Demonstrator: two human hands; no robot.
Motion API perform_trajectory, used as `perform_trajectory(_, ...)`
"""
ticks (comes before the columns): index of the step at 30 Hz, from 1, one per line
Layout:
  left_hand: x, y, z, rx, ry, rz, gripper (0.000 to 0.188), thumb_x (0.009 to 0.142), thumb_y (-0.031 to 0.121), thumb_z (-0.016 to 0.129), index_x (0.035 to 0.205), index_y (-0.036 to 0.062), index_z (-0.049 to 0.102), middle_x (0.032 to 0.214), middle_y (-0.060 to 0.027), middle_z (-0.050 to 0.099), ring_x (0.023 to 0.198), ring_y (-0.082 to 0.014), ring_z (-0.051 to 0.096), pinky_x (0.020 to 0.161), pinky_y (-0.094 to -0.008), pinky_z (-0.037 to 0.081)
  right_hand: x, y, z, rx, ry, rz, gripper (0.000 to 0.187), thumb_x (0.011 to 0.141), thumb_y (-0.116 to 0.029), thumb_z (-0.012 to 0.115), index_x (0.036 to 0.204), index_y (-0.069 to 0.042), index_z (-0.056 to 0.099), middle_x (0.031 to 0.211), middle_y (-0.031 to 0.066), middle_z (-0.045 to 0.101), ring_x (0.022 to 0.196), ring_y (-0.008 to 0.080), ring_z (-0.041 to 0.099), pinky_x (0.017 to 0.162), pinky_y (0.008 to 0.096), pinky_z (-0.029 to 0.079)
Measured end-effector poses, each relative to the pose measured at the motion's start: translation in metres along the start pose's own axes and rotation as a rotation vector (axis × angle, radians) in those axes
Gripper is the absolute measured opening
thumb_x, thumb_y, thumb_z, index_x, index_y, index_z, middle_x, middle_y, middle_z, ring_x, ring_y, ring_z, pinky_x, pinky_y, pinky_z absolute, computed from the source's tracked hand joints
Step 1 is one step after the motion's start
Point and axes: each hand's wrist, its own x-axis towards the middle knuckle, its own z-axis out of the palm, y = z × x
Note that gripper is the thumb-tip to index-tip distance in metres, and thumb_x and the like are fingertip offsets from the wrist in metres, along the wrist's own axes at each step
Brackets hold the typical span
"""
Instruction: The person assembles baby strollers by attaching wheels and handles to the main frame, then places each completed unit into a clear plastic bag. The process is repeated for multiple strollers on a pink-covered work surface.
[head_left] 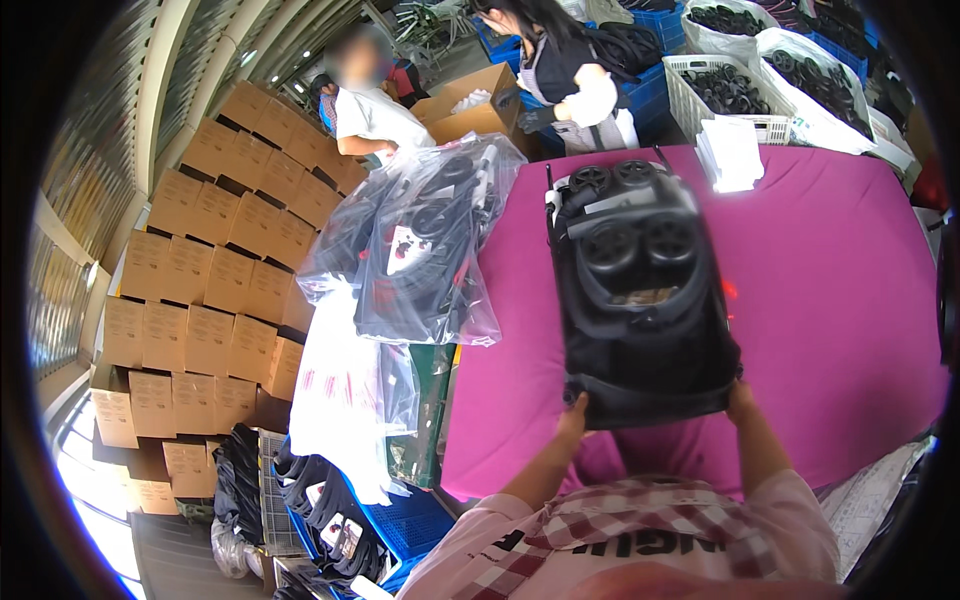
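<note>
Black folded stroller (640,290); magenta table cover (850,290); pink-white checked sleeves (640,525); brown cartons (210,290).

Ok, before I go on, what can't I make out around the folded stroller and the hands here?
- Left hand, head view: only the fingers at the edge of the folded stroller show.
- Right hand, head view: mostly hidden behind the stroller's near edge.
- Stroller's underside: hidden against the magenta table cover.
- Stroller details: motion-blurred.
- Bagged strollers: parts obscured by crinkled plastic.
</note>
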Motion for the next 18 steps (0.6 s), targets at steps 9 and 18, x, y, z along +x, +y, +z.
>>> perform_trajectory(9, -0.010, 0.003, 0.006, 0.034, 0.110, 0.116, 0.063, 0.086, 0.060, 0.054, 0.118, 0.0056, 0.057, 0.111, -0.0094, 0.060, 0.088, -0.0208, 0.063, 0.066, -0.0378, 0.056, -0.002, -0.006, 0.006, -0.482, 0.166, -0.160, 0.045, 0.088, -0.038, 0.058, 0.107, 0.003, 0.059, 0.082, 0.0107, 0.063, 0.072, 0.0243, 0.061, 0.063, 0.0345, 0.048)
perform_trajectory(18, -0.029, 0.068, -0.018, -0.063, -0.213, 0.095, 0.058, 0.090, 0.056, 0.050, 0.094, -0.0012, 0.061, 0.080, -0.0134, 0.068, 0.062, -0.0212, 0.064, 0.057, -0.0303, 0.053, -0.067, -0.080, 0.046, -0.531, 0.140, -0.177, 0.047, 0.086, -0.037, 0.059, 0.107, 0.005, 0.057, 0.081, 0.0156, 0.062, 0.073, 0.0302, 0.063, 0.062, 0.0369, 0.050)
